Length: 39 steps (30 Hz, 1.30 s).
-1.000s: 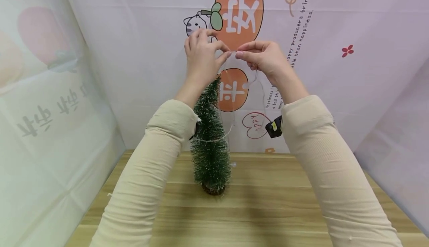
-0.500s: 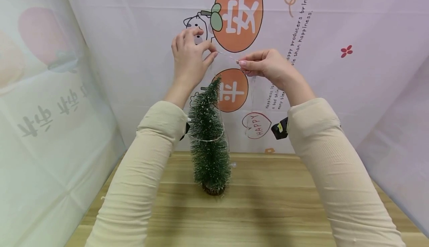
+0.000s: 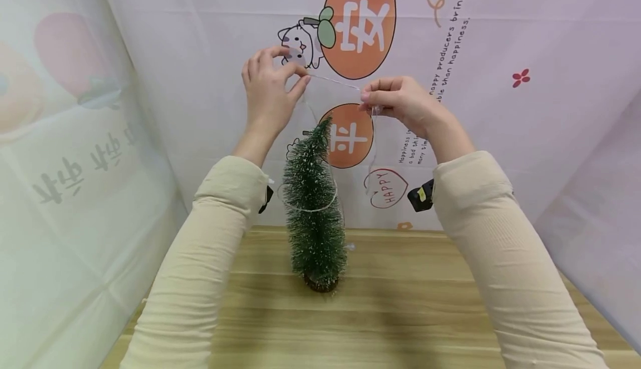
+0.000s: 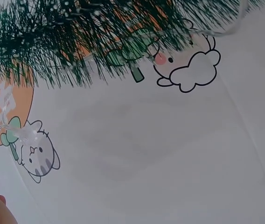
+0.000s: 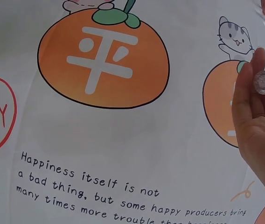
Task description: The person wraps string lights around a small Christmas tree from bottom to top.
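Observation:
A small green Christmas tree [image 3: 315,202] with white-flecked tips stands upright on its brown base [image 3: 321,284]. Clear string lights [image 3: 310,210] loop around its middle and rise behind it towards the hands. Above and left of the treetop, my left hand [image 3: 270,88] pinches the wire between thumb and index finger. My right hand [image 3: 400,102] pinches it to the right, so a nearly straight length of wire [image 3: 333,81] spans the gap. A clear ball bulb [image 5: 264,83] lies against the curled right fingers in the right wrist view; another clear bulb [image 4: 28,135] shows in the left wrist view.
The tree stands on a wood-grain table [image 3: 390,324]. Behind it hangs a white cloth [image 3: 486,135] printed with orange fruit, cats and lettering; cloth also encloses both sides. A clear bulb [image 3: 349,246] sits by the tree's lower right side.
My hands have moved apart: the left went left, the right slightly right and down. The wire between them has lengthened from a tiny gap to a long span.

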Available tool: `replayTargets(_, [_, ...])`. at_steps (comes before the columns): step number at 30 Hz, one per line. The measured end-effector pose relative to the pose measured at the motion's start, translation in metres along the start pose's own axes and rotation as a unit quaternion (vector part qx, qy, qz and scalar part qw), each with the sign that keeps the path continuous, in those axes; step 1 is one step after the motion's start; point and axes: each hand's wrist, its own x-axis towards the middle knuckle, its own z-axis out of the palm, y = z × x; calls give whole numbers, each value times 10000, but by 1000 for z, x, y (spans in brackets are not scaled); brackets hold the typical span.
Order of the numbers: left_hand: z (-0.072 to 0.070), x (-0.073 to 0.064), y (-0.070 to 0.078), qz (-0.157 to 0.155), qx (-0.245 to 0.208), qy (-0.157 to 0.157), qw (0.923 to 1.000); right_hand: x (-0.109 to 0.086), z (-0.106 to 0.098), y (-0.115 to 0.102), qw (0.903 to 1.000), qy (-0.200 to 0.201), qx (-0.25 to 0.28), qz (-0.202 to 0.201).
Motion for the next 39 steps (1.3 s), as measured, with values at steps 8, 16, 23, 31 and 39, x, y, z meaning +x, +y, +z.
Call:
replayTargets(8, [-3,-3,-10,10,-236,259,9994,-3,-3,1,9996,-107,276,21])
replayTargets(16, [-8,-6,-23,209,-481,290,9982,-8,-1,-2,9985,469,227,166])
replayTargets(23, [-14,-11,-32,217,-870,49,9960,-12,5,-2,9986,191,342,349])
replayTargets(31, [-17,-24,-44,428,-1234,101,9914,-18,4,9,9971,-625,269,345])
replayTargets(39, [-19,-49,-49,823,-1518,54,9850,-24,1,22,9888,-1476,133,190])
